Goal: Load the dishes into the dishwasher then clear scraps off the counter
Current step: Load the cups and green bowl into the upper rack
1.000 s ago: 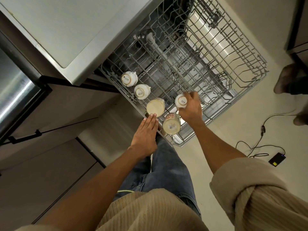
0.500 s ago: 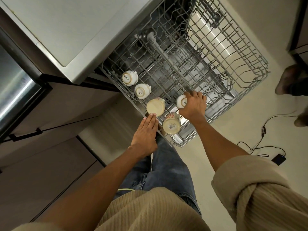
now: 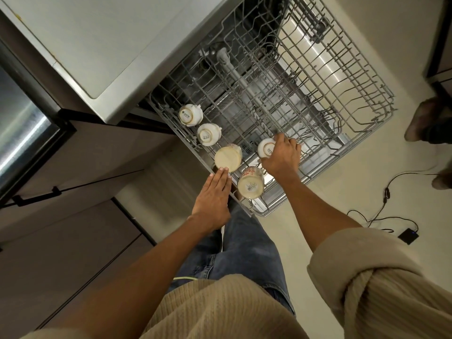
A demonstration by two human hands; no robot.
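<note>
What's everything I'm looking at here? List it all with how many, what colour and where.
small cups: three, white, upside down in the rack; two along its left edge, the third under the right hand
mugs: two, cream, upside down at the rack's near-left corner; one has a red pattern
dishwasher rack: one, grey wire, pulled out over the floor
counter: one, pale grey, upper left
cable: one, black, on the floor at right, running to a small black box
left hand: fingers straight, at the rack's near edge
right hand: grips the third cup
</note>
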